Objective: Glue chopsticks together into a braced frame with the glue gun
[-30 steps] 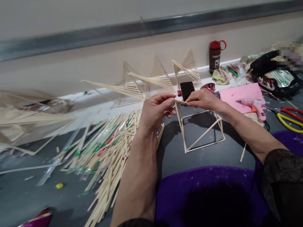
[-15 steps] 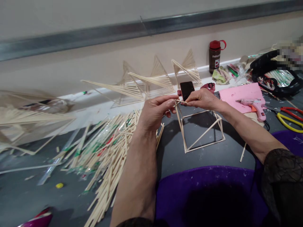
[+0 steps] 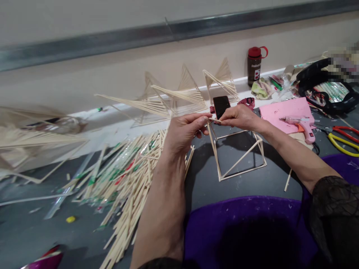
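A small frame of glued wooden sticks (image 3: 241, 161) stands on the dark grey tabletop in front of me. My left hand (image 3: 186, 132) pinches its raised left corner between thumb and fingers. From that corner a short wooden stick (image 3: 215, 120) runs to the right. My right hand (image 3: 238, 116) is closed on the other end of this stick, fingertips pressed together. Just behind my fingers lies a black phone (image 3: 221, 104). The exact joint at the left fingertips is partly hidden by the thumb.
Loose wooden sticks (image 3: 134, 194) pile up at left. Finished stick structures (image 3: 179, 95) line the wall, with a bottle (image 3: 254, 67) beyond. A pink glue gun (image 3: 304, 123) rests on a pink sheet (image 3: 269, 112); red-and-yellow-handled pliers (image 3: 340, 145) lie right. Purple fabric (image 3: 246, 213) is nearest me.
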`<move>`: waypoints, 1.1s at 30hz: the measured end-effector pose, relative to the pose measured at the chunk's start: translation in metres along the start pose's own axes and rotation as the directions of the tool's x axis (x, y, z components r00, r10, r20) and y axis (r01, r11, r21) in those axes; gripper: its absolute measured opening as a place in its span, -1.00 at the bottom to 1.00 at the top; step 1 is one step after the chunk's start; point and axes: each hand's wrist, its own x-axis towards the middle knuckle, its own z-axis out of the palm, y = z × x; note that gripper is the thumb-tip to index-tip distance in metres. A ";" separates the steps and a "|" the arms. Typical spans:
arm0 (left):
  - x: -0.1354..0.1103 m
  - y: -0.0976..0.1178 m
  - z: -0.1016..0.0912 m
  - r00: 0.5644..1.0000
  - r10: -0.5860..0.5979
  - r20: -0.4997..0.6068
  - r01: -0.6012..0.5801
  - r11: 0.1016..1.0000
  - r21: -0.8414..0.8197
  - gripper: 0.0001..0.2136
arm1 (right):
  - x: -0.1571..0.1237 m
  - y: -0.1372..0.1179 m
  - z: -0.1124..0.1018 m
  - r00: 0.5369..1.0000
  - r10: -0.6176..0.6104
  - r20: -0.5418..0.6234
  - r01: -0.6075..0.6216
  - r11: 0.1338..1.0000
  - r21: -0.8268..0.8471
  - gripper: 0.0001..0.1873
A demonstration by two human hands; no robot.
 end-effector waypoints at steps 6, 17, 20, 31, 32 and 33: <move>0.000 0.001 0.001 1.000 0.013 0.008 -0.013 1.000 0.007 -0.76 | 0.000 0.000 0.001 1.000 0.012 -0.003 -0.012 1.000 0.015 -0.78; -0.001 0.000 0.000 1.000 -0.001 0.007 0.001 0.999 0.051 -0.61 | 0.000 -0.002 -0.001 1.000 0.014 0.003 -0.014 1.000 0.001 -0.79; -0.001 -0.001 0.001 0.999 0.032 0.009 -0.032 0.997 0.067 -0.58 | 0.000 -0.002 -0.001 1.000 0.015 0.001 -0.015 1.000 -0.003 -0.79; -0.008 0.004 0.012 0.977 0.182 -0.114 -0.134 0.931 0.338 -0.87 | 0.000 -0.001 0.001 1.000 -0.003 -0.023 0.003 1.000 -0.010 -0.81; -0.008 0.004 0.012 0.978 0.178 -0.109 -0.133 0.935 0.329 -0.87 | 0.000 -0.001 0.001 1.000 -0.004 -0.021 0.004 1.000 -0.010 -0.81; -0.008 0.005 0.012 0.978 0.178 -0.107 -0.134 0.936 0.326 -0.86 | 0.000 0.000 0.001 1.000 -0.006 -0.020 0.006 1.000 -0.011 -0.81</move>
